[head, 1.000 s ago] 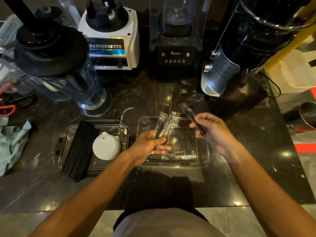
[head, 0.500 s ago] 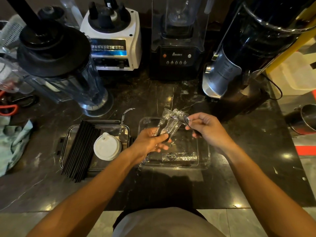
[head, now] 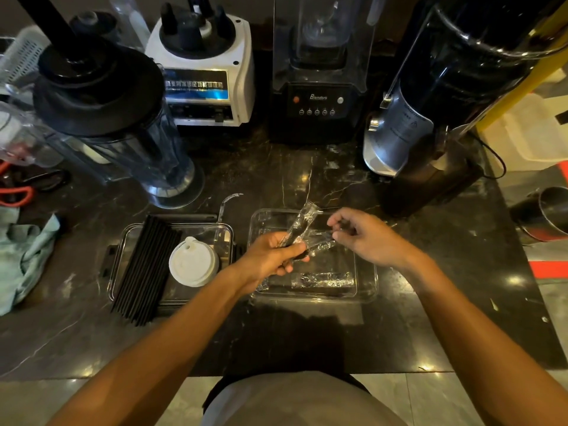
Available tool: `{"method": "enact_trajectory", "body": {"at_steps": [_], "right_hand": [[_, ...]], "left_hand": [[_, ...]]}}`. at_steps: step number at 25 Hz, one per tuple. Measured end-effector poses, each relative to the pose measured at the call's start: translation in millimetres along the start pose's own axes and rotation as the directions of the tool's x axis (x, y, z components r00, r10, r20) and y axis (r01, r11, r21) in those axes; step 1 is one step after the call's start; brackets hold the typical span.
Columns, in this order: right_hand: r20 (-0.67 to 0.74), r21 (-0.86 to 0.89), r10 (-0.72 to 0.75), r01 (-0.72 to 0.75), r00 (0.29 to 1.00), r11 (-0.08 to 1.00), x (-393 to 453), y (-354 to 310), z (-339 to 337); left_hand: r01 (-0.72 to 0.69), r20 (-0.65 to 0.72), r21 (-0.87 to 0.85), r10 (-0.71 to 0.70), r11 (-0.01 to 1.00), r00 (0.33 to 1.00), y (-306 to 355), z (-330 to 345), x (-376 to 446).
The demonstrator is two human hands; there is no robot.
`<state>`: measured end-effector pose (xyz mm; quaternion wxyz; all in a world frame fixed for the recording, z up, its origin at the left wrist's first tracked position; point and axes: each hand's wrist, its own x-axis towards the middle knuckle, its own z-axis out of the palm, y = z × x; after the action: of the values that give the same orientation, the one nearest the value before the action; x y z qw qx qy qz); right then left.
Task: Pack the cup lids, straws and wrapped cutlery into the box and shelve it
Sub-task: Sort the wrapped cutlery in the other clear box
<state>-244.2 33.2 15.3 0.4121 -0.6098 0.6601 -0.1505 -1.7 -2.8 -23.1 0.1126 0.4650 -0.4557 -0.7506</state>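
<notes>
My left hand (head: 273,256) grips a small bunch of wrapped cutlery (head: 302,221) in clear film, held over a clear plastic tray (head: 367,279). My right hand (head: 365,238) is just right of the bunch, fingers curled at the end of one wrapped piece; whether it pinches the film I cannot tell. One more wrapped cutlery piece (head: 322,279) lies flat in that tray. To the left stands the clear box (head: 123,241) holding black straws (head: 147,269) along its left side and a stack of white cup lids (head: 193,265) at its right.
Blender jug (head: 107,118), white blender base (head: 203,72), black blender (head: 319,87) and a dark grinder (head: 430,103) line the back of the black marble counter (head: 276,333). A green cloth (head: 24,256) and red scissors (head: 12,195) lie at left. A steel cup (head: 547,213) sits far right.
My right hand carried its single wrapped piece over to the bunch in my left hand. The bunch has tilted lower over the tray, and both hands sit closer together.
</notes>
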Motion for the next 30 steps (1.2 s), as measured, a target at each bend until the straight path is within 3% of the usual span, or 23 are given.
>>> {"method": "enact_trajectory", "body": {"at_steps": [4, 8, 11, 14, 16, 19, 26, 30], "right_hand": [[0.133, -0.15, 0.071, -0.051, 0.989, 0.987, -1, 0, 3], [0.121, 0.178, 0.165, -0.184, 0.979, 0.967, -11, -5, 1], [0.069, 0.416, 0.158, -0.172, 0.985, 0.893, -17, -9, 4], [0.003, 0.62, 0.232, -0.184, 0.973, 0.763, -13, -19, 21], [0.044, 0.645, 0.287, -0.247, 0.957, 0.723, -12, -32, 35], [0.09, 0.535, 0.291, -0.292, 0.953, 0.792, -16, -45, 50], [-0.161, 0.673, 0.447, -0.233, 0.88, 0.702, -16, -29, 59], [-0.229, 0.756, 0.397, -0.095, 0.889, 0.647, -9, -31, 59]], "left_hand": [[0.02, 0.027, -0.11, -0.017, 0.994, 0.999, 2, 4, -5], [-0.026, -0.041, -0.371, 0.011, 0.928, 0.999, 4, 5, -3], [-0.086, -0.154, -0.296, 0.041, 0.951, 0.987, 2, 6, 3], [-0.107, -0.178, -0.294, 0.056, 0.95, 0.982, 4, 17, 3], [-0.102, -0.156, -0.32, 0.054, 0.942, 0.986, 7, 23, 6], [-0.105, -0.17, -0.324, 0.051, 0.94, 0.984, 4, 27, 12], [-0.14, -0.26, -0.451, 0.02, 0.882, 0.965, 5, 24, 15], [-0.105, -0.212, -0.323, 0.036, 0.94, 0.976, 5, 27, 12]]}}
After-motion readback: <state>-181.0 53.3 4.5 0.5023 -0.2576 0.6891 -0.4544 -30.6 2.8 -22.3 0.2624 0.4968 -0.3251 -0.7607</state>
